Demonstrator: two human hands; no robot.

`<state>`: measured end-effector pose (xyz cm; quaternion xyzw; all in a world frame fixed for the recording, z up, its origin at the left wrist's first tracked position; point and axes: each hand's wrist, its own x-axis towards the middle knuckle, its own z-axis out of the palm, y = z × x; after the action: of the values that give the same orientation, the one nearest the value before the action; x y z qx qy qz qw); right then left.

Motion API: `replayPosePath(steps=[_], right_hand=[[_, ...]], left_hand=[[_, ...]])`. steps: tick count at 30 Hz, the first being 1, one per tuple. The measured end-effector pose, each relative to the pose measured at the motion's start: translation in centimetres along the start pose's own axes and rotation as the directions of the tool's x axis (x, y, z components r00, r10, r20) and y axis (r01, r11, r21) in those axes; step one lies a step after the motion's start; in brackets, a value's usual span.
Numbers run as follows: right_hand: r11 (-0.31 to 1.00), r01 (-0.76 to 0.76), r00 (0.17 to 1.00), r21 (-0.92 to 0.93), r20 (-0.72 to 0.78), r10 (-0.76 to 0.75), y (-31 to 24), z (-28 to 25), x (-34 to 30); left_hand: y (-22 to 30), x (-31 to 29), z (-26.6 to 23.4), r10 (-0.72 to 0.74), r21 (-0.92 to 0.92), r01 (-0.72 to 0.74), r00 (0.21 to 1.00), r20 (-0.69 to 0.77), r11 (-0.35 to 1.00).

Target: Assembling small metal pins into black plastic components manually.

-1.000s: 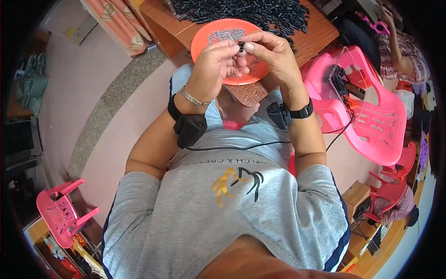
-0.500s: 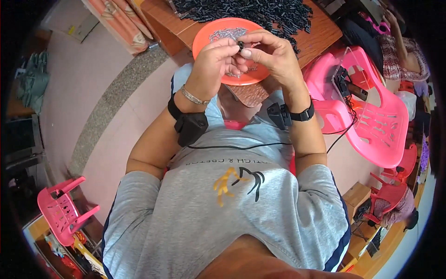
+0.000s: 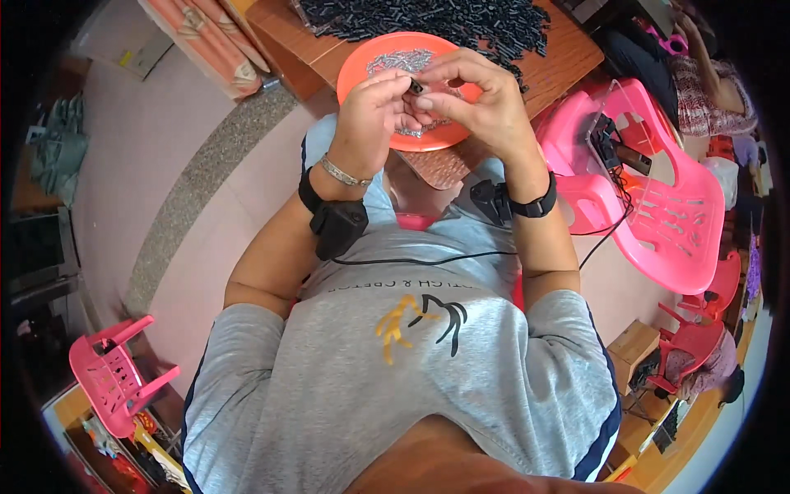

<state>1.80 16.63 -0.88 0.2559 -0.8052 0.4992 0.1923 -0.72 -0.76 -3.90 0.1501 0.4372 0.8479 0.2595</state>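
A small black piece [image 3: 416,86] is pinched between the thumb and fingers of my left hand [image 3: 372,115]. Its exact kind is too small to make out. My right hand [image 3: 487,100] is close beside it, index finger and thumb curved apart around the piece's right side. Whether a right fingertip touches the piece is unclear. Both hands are over an orange-red round plate [image 3: 352,72], where many small silvery parts [image 3: 399,60] lie. My hands hide part of the plate.
A large heap of black small pieces [image 3: 444,23] covers the far part of the wooden table [image 3: 568,70]. To the right, a pink plastic chair [image 3: 679,222] holds a black device with a cable [image 3: 613,148]. Another person [image 3: 712,99] sits at the far right.
The black piece has shifted slightly left and tilted in my left fingers. My right thumb has moved a little left and down, and the right fingers look more spread.
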Motion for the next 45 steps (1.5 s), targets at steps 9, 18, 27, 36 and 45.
replayPosePath(steps=[9, 18, 27, 36, 45], right_hand=[[0.970, 0.102, 0.995, -0.221, 0.035, -0.097, 0.1, -1.2, 0.0], [0.967, 0.157, 0.982, -0.203, 0.138, -0.130, -0.3, -1.7, -0.2], [0.948, 0.179, 0.983, -0.263, 0.081, -0.163, -0.5, -0.9, -0.4], [0.949, 0.145, 0.987, -0.281, -0.026, -0.159, -0.2, -1.0, 0.2], [0.879, -0.349, 0.936, -0.325, -0.171, 0.309, 8.6, -13.7, -0.1]], left_hand=[[0.6, 0.2, 0.0, -0.089, 0.134, 0.083, 0.995, 0.038, 0.987], [0.9, 0.3, -0.2, -0.184, 0.105, 0.166, 0.963, 0.199, 0.981], [0.6, 0.4, -0.1, -0.173, 0.017, 0.173, 0.972, 0.161, 0.985], [1.1, 1.7, -0.4, -0.105, -0.010, 0.107, 0.986, 0.132, 0.994], [7.7, 9.0, -2.2, 0.169, 0.029, -0.179, 0.963, 0.210, 0.983]])
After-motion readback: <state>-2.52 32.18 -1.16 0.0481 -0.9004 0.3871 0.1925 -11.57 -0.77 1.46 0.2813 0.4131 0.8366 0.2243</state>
